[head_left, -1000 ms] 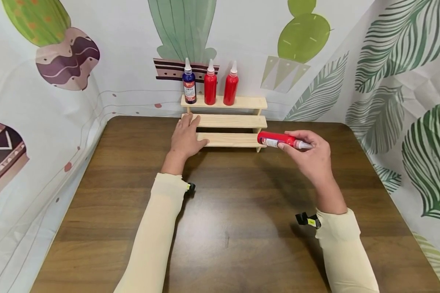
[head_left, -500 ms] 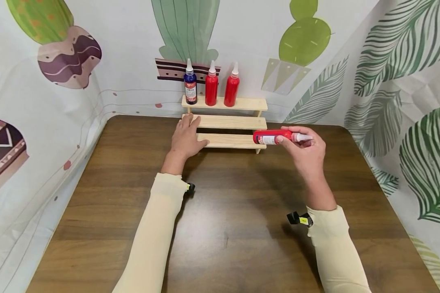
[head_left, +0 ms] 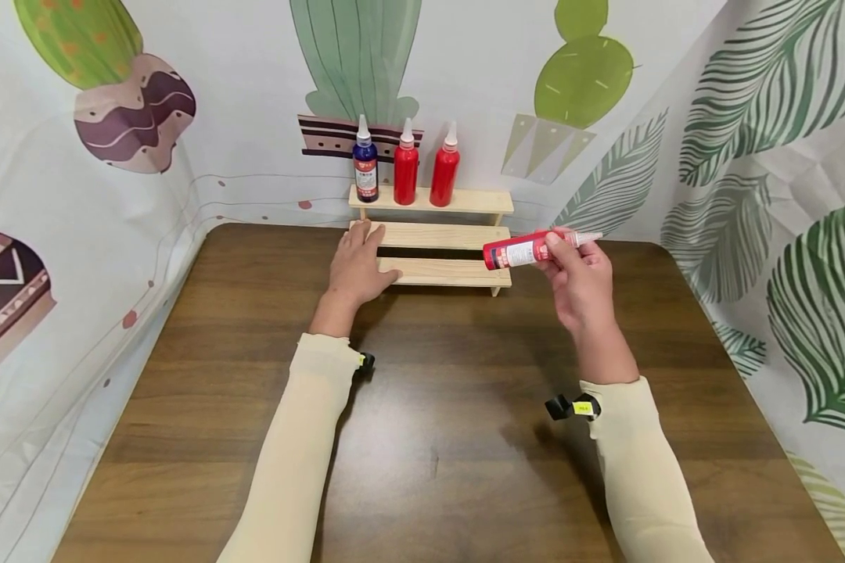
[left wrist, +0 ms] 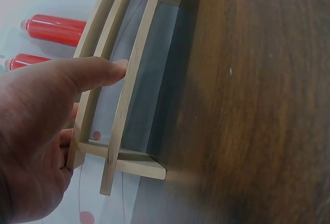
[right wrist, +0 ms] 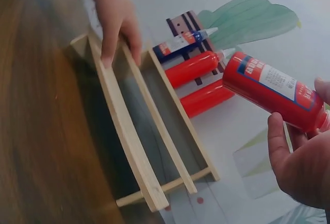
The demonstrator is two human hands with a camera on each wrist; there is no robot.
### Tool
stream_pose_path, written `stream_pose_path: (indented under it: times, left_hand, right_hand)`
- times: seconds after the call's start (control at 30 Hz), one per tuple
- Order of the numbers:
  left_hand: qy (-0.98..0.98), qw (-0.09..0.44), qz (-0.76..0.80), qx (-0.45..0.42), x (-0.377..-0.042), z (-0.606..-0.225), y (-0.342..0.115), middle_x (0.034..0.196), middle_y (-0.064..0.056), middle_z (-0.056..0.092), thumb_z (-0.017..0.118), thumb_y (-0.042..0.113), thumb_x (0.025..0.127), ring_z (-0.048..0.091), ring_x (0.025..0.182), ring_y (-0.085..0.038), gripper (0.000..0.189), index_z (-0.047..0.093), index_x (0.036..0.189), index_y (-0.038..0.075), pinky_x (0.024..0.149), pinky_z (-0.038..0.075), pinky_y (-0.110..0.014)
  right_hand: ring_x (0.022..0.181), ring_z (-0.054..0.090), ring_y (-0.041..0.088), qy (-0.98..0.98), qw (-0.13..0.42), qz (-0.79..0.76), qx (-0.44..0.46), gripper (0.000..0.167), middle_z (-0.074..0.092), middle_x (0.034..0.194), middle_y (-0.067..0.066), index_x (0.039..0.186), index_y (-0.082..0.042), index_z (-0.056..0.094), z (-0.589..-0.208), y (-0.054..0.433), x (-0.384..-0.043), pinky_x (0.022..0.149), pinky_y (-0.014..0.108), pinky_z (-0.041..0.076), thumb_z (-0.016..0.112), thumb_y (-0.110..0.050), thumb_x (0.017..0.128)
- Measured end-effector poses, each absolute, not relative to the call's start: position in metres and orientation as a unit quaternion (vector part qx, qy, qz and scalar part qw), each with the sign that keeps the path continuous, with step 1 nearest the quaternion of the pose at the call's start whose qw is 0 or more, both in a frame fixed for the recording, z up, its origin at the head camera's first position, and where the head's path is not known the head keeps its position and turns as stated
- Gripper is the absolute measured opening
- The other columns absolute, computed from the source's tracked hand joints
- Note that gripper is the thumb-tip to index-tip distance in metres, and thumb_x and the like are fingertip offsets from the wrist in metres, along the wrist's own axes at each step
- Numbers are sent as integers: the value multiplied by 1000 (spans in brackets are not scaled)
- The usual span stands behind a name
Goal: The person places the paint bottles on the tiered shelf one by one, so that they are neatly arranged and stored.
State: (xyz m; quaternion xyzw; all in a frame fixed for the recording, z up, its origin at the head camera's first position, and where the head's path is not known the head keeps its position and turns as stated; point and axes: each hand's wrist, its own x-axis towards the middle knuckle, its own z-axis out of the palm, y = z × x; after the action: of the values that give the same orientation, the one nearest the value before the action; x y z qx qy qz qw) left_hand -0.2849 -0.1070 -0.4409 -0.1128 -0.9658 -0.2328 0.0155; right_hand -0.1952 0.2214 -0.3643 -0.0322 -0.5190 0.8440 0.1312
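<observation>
In the head view my left hand (head_left: 354, 267) rests on the left end of a small three-step wooden display rack (head_left: 444, 234). Its fingers lie on the middle step; the thumb touches the lowest one, as the left wrist view also shows. My right hand (head_left: 583, 280) grips a red squeeze bottle (head_left: 517, 252) with a white label near its neck. That bottle lies almost level in the air before the rack's right end, its clear pointed nozzle aimed right. On the top step stand a dark blue bottle (head_left: 366, 170) and two red bottles, a middle one (head_left: 405, 173) and a right one (head_left: 444, 173), all white-nozzled.
The rack stands at the back of a brown wooden table (head_left: 422, 438). Close behind it hangs a white backdrop (head_left: 246, 102) printed with cacti and leaves, which also runs along both sides. A small black camera (head_left: 570, 407) sits on the right wrist.
My right hand has moved left and slightly up, turning so that the bottle's label shows more and its nozzle end tilts up. The left hand and the bottles on the rack stay put.
</observation>
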Motion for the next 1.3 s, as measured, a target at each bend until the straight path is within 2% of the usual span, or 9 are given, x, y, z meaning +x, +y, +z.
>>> stream_pose_path:
  times: [0.1,0.23,0.37,0.5,0.83,1.17,1.3]
  left_hand:
    - [-965,13,-235,-112,-285,-440,-107,176,-18,18,76,47,93,12,167,-33,95,30,168,10,137,11,-44]
    - [-965,11,-238,-108,-284,-440,-107,176,-17,18,77,47,93,12,167,-33,95,30,168,10,137,11,-44]
    - [-964,10,-242,-107,-283,-440,-107,176,-17,19,77,45,93,12,167,-33,95,30,167,9,137,11,-44]
    - [-963,10,-245,-109,-283,-441,-107,176,-18,19,77,45,93,13,167,-34,95,30,167,9,137,12,-44]
    - [-965,10,-242,-105,-284,-441,-108,176,-17,19,77,47,93,12,167,-34,95,30,167,10,137,12,-45]
    - [-964,7,-242,-105,-285,-439,-106,176,-17,19,77,46,93,12,167,-33,95,30,167,10,137,12,-45]
    - [-965,6,-241,-106,-285,-439,-106,176,-17,19,77,46,93,12,167,-33,95,30,167,10,137,12,-45]
  right_hand:
    - [80,71,13,-501,113,858,-31,15,76,100,4,104,-8,72,-364,222,-201,74,24,62,82,-13,93]
    - [80,70,14,-481,98,871,-30,15,73,97,5,104,-7,70,-368,222,-211,76,25,63,80,-14,95]
    - [75,69,15,-458,94,883,-45,10,72,89,4,101,-7,69,-373,222,-219,74,25,63,76,-13,98]
    - [72,68,16,-429,90,897,-57,12,72,84,6,99,-5,68,-377,221,-225,73,27,64,77,-11,97]
    - [96,73,21,-410,66,907,-64,24,67,112,13,113,-3,64,-374,218,-238,89,33,64,78,-11,95]
    - [98,74,23,-428,96,895,-82,22,60,123,14,106,-3,65,-370,215,-255,82,32,65,82,-9,92]
    - [102,72,24,-435,101,891,-85,23,57,127,14,106,-3,65,-371,215,-262,84,33,64,82,-8,91]
